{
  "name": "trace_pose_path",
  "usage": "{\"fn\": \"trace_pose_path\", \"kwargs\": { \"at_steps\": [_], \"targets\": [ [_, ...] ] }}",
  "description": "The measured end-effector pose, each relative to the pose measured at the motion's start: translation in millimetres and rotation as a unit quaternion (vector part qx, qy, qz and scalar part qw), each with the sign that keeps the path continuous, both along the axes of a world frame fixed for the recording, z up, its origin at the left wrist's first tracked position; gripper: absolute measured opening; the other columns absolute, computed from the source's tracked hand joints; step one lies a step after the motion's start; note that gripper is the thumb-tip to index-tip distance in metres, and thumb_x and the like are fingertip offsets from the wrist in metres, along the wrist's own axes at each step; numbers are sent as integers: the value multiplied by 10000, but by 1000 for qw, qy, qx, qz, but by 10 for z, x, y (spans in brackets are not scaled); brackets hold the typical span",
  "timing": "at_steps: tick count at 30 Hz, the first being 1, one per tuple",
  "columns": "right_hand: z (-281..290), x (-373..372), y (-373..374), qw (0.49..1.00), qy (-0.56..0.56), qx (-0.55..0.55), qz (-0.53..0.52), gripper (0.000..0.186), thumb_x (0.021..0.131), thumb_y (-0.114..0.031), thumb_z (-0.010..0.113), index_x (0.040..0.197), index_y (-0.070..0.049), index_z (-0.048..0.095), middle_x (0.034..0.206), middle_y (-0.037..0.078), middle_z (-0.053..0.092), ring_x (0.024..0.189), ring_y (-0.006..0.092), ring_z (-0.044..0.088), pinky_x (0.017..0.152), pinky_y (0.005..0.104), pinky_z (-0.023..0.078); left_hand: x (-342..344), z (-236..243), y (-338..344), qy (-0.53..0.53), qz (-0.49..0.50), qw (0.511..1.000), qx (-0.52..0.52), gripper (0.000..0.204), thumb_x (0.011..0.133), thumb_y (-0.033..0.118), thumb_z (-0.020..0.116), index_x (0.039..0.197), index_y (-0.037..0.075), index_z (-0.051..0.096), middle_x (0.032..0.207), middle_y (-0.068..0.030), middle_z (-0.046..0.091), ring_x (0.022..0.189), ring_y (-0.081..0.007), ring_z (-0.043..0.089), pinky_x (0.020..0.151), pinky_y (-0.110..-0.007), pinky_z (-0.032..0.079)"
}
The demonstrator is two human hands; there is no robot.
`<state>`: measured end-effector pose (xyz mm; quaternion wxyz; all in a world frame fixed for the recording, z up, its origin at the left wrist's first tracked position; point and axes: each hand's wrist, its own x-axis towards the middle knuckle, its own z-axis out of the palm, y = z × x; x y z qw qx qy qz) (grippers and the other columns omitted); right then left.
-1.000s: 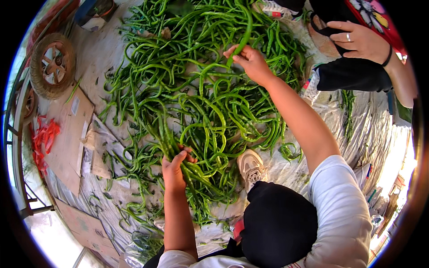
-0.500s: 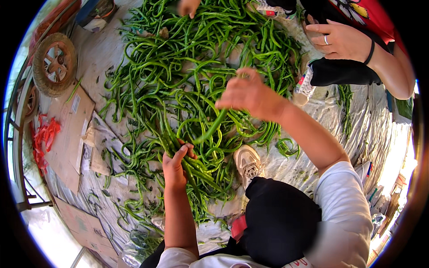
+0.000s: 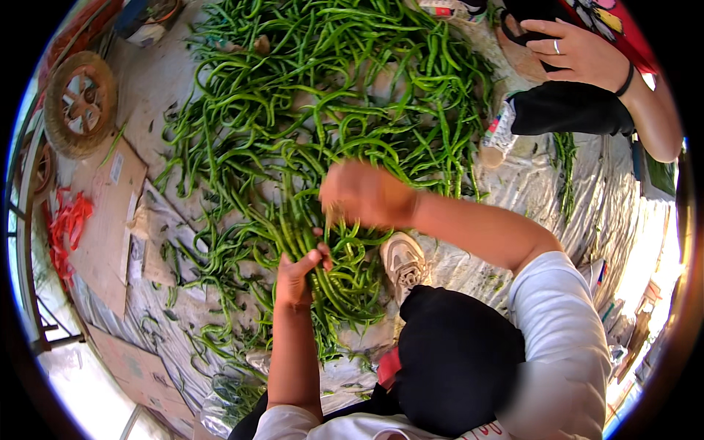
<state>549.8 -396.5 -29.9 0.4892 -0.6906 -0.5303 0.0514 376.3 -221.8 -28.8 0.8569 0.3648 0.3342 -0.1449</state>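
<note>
My left hand (image 3: 299, 277) is closed round a bunch of long green chili peppers (image 3: 295, 229), thumb across the front. The bunch points away from me, over more peppers. Just to its right and slightly beyond is my right hand (image 3: 367, 193), bent down over the peppers and smeared by motion. Its fingers are too blurred to tell what, if anything, they hold. A wide heap of the same long, curly green peppers (image 3: 293, 66) spreads over the ground ahead of both hands.
A co-worker's hand (image 3: 583, 57) with a ring rests at the upper right, near their shoe (image 3: 500, 130). My shoe (image 3: 405, 262) stands at the heap's near edge. To the left are a wheel (image 3: 79, 105), red plastic strips (image 3: 67, 224) and flattened cardboard (image 3: 103, 242).
My right hand has swept left and nearer to the bunch; the pepper that hung below it no longer shows plainly. The other hand at the top edge has left the picture.
</note>
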Motion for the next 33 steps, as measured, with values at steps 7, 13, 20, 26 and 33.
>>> {"fn": "trace_pose_path", "kwargs": {
  "at_steps": [7, 13, 20, 26, 33],
  "targets": [
    [-706, 1435, -1245, 735, -220, -421, -483, 350, 825, -36, 495, 1151, -121, 587, 1186, 114, 573, 1178, 281, 472, 1052, 464, 278, 142, 101, -54, 8, 43, 999, -14, 344, 799, 77, 669, 1096, 77, 495, 834, -74, 585, 675, -200, 574, 657, -385, 494],
    [-552, 1108, -1413, 806, 88, -534, -240, 344, 853, -364, 601, 805, -27, 653, 839, 129, 677, 794, 328, 641, 756, 423, 487, 123, 65, 109, 12, 69, 997, -16, 267, 850, 151, 617, 1083, 69, 516, 789, -38, 529, 646, -178, 536, 617, -345, 466],
    [-1134, 1369, -1024, 712, 336, -418, -454, 592, 759, -582, 656, 669, 2, 621, 732, 165, 646, 580, 271, 597, 577, 424, 480, 229, 23, 42, -10, 81, 997, -5, 283, 856, 149, 610, 1102, 56, 507, 822, -49, 544, 683, -185, 548, 628, -342, 474],
    [-812, 908, -769, 647, 682, -45, -339, 296, 862, -300, 664, 790, -28, 572, 737, 75, 616, 526, 105, 516, 463, 257, 410, 139, 108, 117, -13, 74, 996, 40, 278, 853, 139, 611, 1096, 52, 508, 824, -56, 548, 680, -192, 555, 627, -352, 476],
    [-508, 211, -1107, 779, 455, -52, -429, 284, 815, -200, 736, 804, -41, 501, 661, 39, 594, 545, 76, 563, 447, 224, 440, 110, 72, 21, -4, 85, 995, 45, 262, 855, 119, 601, 1090, 50, 509, 834, -70, 560, 680, -196, 563, 627, -363, 481]
  ]
}}
